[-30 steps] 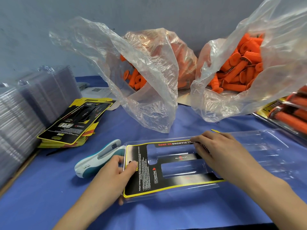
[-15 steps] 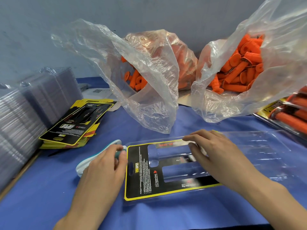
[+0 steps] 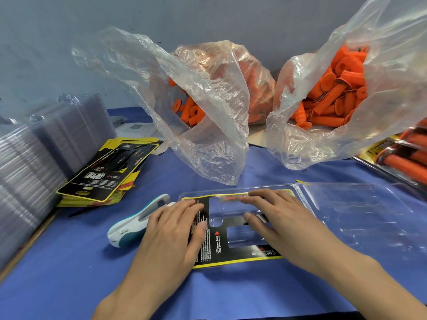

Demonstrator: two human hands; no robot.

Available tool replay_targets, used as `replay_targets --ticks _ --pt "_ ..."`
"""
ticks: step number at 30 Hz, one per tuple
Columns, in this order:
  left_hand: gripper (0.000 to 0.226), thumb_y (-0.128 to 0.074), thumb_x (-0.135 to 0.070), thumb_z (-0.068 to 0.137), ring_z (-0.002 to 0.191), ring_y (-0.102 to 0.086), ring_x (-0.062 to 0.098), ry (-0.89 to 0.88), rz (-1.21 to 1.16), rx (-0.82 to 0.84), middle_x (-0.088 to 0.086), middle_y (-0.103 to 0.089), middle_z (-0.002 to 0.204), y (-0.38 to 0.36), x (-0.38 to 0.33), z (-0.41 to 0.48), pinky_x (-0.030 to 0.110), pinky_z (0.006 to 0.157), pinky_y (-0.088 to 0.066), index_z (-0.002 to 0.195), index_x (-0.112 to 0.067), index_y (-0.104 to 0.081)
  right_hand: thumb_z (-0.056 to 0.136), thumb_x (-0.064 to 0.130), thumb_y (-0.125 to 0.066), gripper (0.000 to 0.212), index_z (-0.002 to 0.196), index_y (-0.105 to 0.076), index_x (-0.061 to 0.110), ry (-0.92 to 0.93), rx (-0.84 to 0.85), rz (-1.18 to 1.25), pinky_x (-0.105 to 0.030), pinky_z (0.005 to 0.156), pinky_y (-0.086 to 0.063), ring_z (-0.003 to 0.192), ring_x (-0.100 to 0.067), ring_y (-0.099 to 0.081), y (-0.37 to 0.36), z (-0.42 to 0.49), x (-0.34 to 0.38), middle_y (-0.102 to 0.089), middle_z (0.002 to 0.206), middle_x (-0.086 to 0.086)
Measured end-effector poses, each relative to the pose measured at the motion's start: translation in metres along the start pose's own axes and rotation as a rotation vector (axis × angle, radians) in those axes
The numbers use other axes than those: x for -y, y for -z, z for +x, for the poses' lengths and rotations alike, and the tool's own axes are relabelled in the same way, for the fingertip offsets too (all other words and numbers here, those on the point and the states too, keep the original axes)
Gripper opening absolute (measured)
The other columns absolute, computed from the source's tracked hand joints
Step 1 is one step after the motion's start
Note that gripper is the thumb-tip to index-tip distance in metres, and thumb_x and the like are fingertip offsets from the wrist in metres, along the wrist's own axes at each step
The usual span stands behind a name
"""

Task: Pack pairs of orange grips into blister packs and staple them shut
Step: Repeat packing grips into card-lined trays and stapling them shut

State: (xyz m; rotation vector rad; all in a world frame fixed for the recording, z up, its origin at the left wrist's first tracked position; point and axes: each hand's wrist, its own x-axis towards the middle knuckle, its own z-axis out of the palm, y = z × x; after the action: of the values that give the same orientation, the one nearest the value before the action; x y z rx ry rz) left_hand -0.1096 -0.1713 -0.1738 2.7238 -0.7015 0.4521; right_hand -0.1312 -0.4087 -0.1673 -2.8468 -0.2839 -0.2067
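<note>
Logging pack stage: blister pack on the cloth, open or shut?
Open: the blister pack lies spread flat, its clear right half beside the half holding the card insert; otherwise empty.

I see two hands, the left hand (image 3: 171, 229) and the right hand (image 3: 277, 218). Two clear bags sit up top, the middle bag (image 3: 208, 135) and the right bag (image 3: 300, 146). They hold more orange grips (image 3: 332, 105) than anyone can count. There is one stapler (image 3: 131, 224), one open blister pack (image 3: 360, 211) with one card (image 3: 233, 256) in it, one pile of cards (image 3: 108, 172) at the left, and two stacks of empty packs (image 3: 76, 128) at the far left.

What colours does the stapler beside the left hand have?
The stapler is white, teal and grey, seen in head view.
</note>
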Motion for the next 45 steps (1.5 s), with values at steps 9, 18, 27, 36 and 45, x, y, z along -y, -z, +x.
replay_targets --ticks 9,18,27,36,45 --pt "0.044 -0.034 -0.040 0.096 0.116 -0.061 0.016 -0.066 0.139 0.069 -0.004 -0.062 0.128 0.001 0.004 0.000 0.033 0.098 -0.033 0.121 -0.020 -0.065 0.100 0.052 -0.027 0.046 0.142 -0.040 0.041 -0.018 0.010 -0.032 -0.024 0.113 -0.022 0.133 -0.011 -0.033 -0.001 -0.001 -0.005 -0.035 0.146 0.021" --pt "0.044 -0.032 -0.034 0.098 0.122 -0.056 0.013 -0.138 0.165 0.091 -0.004 -0.060 0.133 0.001 0.008 0.002 0.036 0.103 -0.031 0.128 -0.018 -0.059 0.099 0.053 -0.025 0.048 0.145 -0.037 0.041 -0.014 0.002 -0.045 -0.023 0.114 -0.020 0.137 -0.009 -0.027 0.001 -0.001 -0.005 -0.032 0.148 0.022" --pt "0.037 -0.039 -0.032 0.097 0.121 -0.057 0.022 -0.169 0.048 -0.101 -0.002 -0.063 0.120 0.003 0.004 0.004 0.038 0.103 -0.036 0.115 -0.016 -0.066 0.100 0.048 -0.030 0.045 0.143 -0.040 0.040 0.010 -0.030 -0.030 -0.024 0.111 -0.022 0.134 -0.012 -0.030 0.002 0.000 -0.008 -0.038 0.146 0.018" --pt "0.023 -0.068 -0.041 0.086 0.091 -0.059 0.018 -0.578 -0.009 -0.133 -0.004 -0.063 0.102 -0.009 -0.032 -0.005 0.033 0.084 -0.047 0.101 -0.022 -0.070 0.101 0.029 -0.050 0.023 0.114 -0.068 0.025 0.144 -0.347 0.134 -0.031 0.088 -0.044 0.102 -0.019 -0.054 0.025 -0.007 0.004 -0.062 0.110 0.010" --pt "0.016 -0.058 -0.016 0.088 0.070 -0.059 0.023 -0.628 0.083 -0.149 -0.001 -0.062 0.086 -0.017 -0.037 -0.003 0.035 0.063 -0.052 0.095 -0.020 -0.071 0.089 0.049 -0.062 0.021 0.098 -0.064 0.030 0.389 -0.196 -0.280 -0.027 0.070 -0.037 0.076 -0.016 -0.051 0.014 -0.063 -0.025 -0.055 0.089 0.009"
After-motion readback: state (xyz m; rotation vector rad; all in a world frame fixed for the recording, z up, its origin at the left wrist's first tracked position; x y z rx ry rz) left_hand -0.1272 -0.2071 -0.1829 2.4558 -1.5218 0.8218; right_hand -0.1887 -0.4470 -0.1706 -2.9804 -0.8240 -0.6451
